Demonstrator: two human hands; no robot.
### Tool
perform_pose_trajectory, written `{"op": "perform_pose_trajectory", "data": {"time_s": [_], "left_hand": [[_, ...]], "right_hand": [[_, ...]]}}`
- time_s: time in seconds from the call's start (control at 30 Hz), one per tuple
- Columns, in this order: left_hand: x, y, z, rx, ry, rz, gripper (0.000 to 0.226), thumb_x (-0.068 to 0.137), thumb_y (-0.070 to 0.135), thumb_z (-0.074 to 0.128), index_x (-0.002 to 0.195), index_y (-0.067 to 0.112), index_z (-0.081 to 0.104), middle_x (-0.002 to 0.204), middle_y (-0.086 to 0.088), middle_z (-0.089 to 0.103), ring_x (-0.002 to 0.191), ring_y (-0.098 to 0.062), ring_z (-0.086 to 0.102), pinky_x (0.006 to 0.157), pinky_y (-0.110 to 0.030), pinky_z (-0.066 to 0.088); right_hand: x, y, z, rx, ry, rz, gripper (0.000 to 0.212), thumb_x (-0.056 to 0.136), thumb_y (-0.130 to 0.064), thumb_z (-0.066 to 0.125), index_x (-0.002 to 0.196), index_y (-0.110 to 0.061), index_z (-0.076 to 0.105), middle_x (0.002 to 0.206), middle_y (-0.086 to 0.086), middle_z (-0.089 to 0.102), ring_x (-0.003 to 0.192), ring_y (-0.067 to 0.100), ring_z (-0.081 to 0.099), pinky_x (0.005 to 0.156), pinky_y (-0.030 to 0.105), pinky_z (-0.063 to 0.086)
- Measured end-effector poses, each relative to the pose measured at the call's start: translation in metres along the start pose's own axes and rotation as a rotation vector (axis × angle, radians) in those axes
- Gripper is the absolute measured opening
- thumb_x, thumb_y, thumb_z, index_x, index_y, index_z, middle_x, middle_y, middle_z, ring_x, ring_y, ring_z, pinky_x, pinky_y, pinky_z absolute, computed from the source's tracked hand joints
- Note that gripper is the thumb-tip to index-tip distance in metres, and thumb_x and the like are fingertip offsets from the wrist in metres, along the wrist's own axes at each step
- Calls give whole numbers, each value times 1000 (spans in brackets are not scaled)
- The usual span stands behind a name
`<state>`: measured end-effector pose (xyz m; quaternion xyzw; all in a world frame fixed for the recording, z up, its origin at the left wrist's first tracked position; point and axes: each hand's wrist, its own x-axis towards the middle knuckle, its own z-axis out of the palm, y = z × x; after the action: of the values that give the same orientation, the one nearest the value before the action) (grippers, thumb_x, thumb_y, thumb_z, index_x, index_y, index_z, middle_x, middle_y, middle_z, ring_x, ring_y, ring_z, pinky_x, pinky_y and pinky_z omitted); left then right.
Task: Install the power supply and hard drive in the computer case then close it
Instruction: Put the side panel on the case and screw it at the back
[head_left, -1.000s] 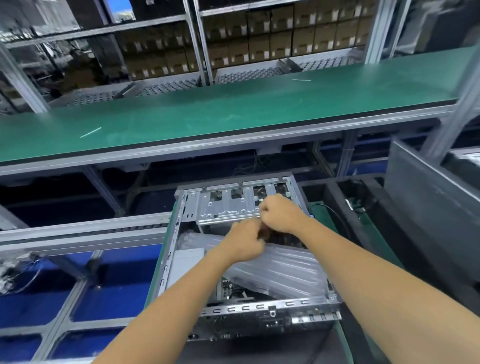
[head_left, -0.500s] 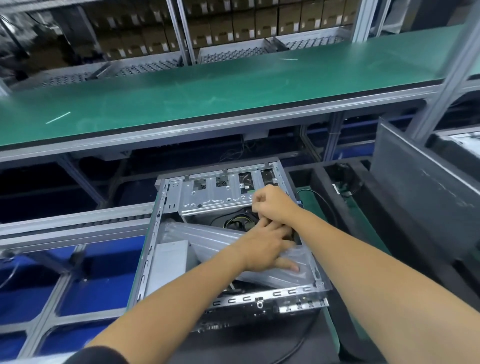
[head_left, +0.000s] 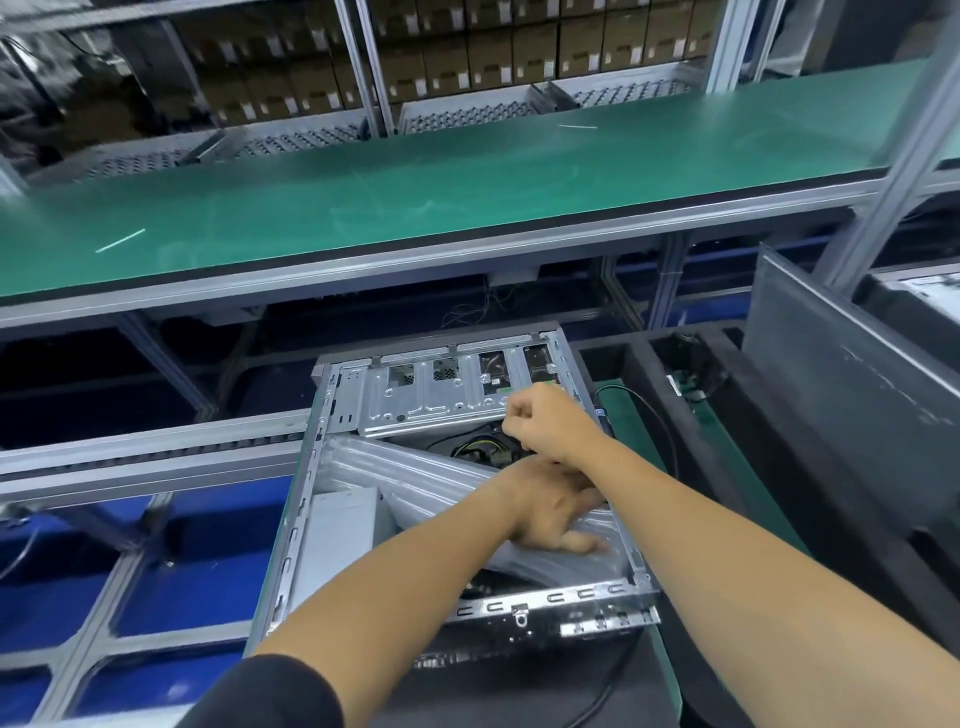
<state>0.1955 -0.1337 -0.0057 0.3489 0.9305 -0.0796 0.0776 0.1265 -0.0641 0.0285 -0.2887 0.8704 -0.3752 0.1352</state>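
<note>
The open computer case (head_left: 563, 596) lies on its side in front of me. A grey power supply (head_left: 337, 540) sits in its near left corner. A crumpled clear plastic bag (head_left: 415, 467) lies across the inside. My left hand (head_left: 556, 514) rests flat on the bag near the right wall, fingers spread. My right hand (head_left: 545, 421) is curled into a fist at the edge of the metal drive cage (head_left: 431, 400). It sits just above a bundle of black and yellow cables (head_left: 483, 447) and seems to pinch them. No hard drive shows.
A dark grey side panel (head_left: 852, 395) stands on edge at the right, past a black frame. A green-topped shelf (head_left: 467, 176) runs across above the case. Blue bins and aluminium rails (head_left: 156, 457) lie to the left. A black cord (head_left: 649, 410) loops beside the case.
My left hand has slid from the cage area toward me and now lies flat on the plastic bag. My right hand has stayed by the cage. The view has dipped a little.
</note>
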Motion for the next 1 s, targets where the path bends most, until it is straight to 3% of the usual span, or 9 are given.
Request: {"op": "perform_pose_trajectory", "data": {"time_s": [0.1,0.2,0.33,0.53,0.63,0.7,0.83,0.9,1.0], "left_hand": [[3,7,-7,72,-111,-90,78,92,67,17,141,10,37,142,-16,44,133,-29,36,111,-46,20],[-6,12,-7,-91,47,-107,65,97,57,24,130,7,50,132,-17,53,127,-30,42,110,-44,23],[-10,19,-13,-158,277,-34,34,98,32,39,102,8,63,101,-15,66,98,-31,57,96,-43,36],[-25,0,-23,-332,355,-103,23,91,22,52,89,6,68,85,-10,69,76,-27,59,71,-33,49],[-46,-15,-26,-355,488,-262,20,80,18,53,62,11,56,62,-1,56,62,-23,50,51,-28,36],[-61,-26,-27,-385,578,-473,24,79,22,51,58,22,40,55,10,40,56,-18,42,46,-24,23],[-78,-56,-14,-279,341,-802,36,90,29,43,58,15,39,55,1,41,58,-25,45,50,-29,29],[-78,-58,-4,-211,253,-813,34,95,31,39,66,14,44,66,-4,49,65,-28,52,56,-30,35],[-73,-47,11,-106,276,-807,32,98,31,35,76,16,52,75,-4,60,69,-28,61,55,-30,36]], "right_hand": [[-3,2,2,20,7,-15,17,82,-10,58,67,-1,59,59,9,56,58,19,50,59,30,43],[-6,0,2,10,4,-29,18,83,-9,60,65,-9,59,60,8,58,56,18,47,59,30,43],[-4,1,1,50,9,-7,15,84,-8,60,70,-3,61,61,10,57,59,20,49,60,29,42],[-3,0,2,78,46,-40,15,83,-4,61,69,1,63,59,13,59,56,15,48,58,29,40],[-1,-1,-1,132,85,-49,28,86,-5,59,59,-4,52,56,10,46,56,17,39,56,30,32],[-1,-2,-1,161,85,-40,29,89,-9,58,62,3,53,57,12,47,55,18,40,56,32,34],[-4,-2,2,60,57,-26,22,89,-11,58,77,6,64,67,24,62,58,19,49,61,34,45],[-6,-3,3,44,61,-31,19,88,-10,59,78,5,65,71,25,65,59,19,51,64,35,48],[-7,-6,4,32,68,-34,18,87,-9,61,75,3,65,70,23,65,59,19,52,63,33,46]]}}
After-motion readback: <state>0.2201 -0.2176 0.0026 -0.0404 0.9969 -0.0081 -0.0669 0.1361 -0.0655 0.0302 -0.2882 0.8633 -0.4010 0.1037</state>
